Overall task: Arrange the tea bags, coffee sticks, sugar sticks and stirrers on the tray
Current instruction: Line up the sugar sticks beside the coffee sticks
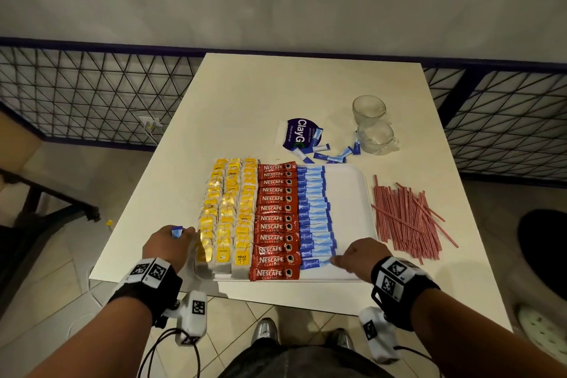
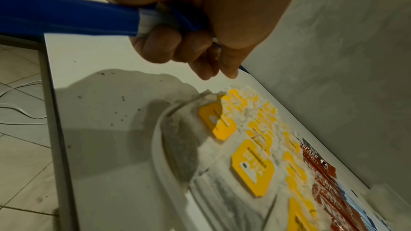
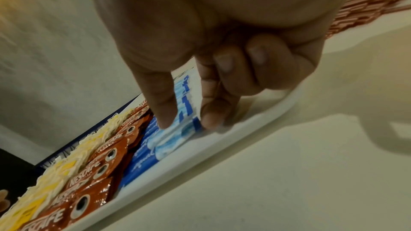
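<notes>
Tiled floor, grey wall and a wire-mesh fence surround the white worktop [image 1: 245, 95], which carries the white tray [image 1: 349, 193] at its near edge.

Near zone. Right hand [image 1: 357, 256]: thumb and forefinger reach to the nearest sugar stick [image 1: 313, 263] at the near end of the blue column, other fingers curled under; the wrist view shows both tips at that stick's pale end, but whether they pinch it or only nudge it cannot be told. Left hand [image 1: 167, 244]: closed round spare sticks [image 1: 177, 232], off the tray's left side, beside the tea bags [image 1: 227, 212].

Procedure (judgement):
1. Square the last stick parallel w/ its neighbours, blue end toward the coffee sticks [image 1: 277, 218].
2. Press lightly; sachets are slick and probably skid, so push the end, not the middle.
3. Feed next stick from left hand to right one at a time; avoid sweeping the wrist over the tea bags, whose strings look loose.

Mid zone. Tray layout left to right: three tea columns, one coffee column, one sugar column, bare strip at right approx. reserved for stirrers.

Far zone. Stirrers [image 1: 408, 218] lie heaped on the worktop right of the tray, not yet loaded. More loose sugar sticks [image 1: 329, 155] lie beyond the tray, near a purple packet [image 1: 299, 135] and two glass cups [image 1: 372, 124].
</notes>
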Demonstrator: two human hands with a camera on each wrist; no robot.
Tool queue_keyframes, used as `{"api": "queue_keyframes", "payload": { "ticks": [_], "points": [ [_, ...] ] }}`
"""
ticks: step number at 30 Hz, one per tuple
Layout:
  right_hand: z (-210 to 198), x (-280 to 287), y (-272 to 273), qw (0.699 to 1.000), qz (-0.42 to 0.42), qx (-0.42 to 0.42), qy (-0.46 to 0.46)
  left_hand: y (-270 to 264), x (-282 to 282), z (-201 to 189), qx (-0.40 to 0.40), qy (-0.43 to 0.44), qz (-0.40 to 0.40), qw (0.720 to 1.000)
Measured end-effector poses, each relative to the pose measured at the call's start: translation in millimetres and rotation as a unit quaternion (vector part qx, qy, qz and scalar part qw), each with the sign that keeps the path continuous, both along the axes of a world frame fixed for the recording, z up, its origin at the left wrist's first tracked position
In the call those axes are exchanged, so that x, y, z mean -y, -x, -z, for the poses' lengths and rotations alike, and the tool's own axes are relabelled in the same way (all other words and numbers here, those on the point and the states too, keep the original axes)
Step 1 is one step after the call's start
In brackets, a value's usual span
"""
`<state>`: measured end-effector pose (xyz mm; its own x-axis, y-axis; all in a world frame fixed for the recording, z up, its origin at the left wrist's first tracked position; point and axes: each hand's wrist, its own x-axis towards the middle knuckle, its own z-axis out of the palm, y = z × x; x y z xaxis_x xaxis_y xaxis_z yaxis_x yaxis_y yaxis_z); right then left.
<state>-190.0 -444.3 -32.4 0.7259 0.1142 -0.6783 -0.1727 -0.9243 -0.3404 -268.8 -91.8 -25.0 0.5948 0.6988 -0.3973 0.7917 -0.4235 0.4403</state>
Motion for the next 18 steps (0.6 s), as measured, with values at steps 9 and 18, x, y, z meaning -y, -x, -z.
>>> {"api": "queue_keyframes", "payload": {
  "ticks": [9, 18],
  "points": [
    [2.4, -7.1, 1.3, 1.000, -0.001, 0.028, 0.007, 1.4, 2.4, -1.7, -0.008, 0.011, -0.016, 1.000],
    [0.6, -13.3, 1.5, 0.998, -0.036, 0.049, 0.012, -0.8, 4.0, -6.5, -0.017, 0.011, -0.015, 1.000]
  ]
}}
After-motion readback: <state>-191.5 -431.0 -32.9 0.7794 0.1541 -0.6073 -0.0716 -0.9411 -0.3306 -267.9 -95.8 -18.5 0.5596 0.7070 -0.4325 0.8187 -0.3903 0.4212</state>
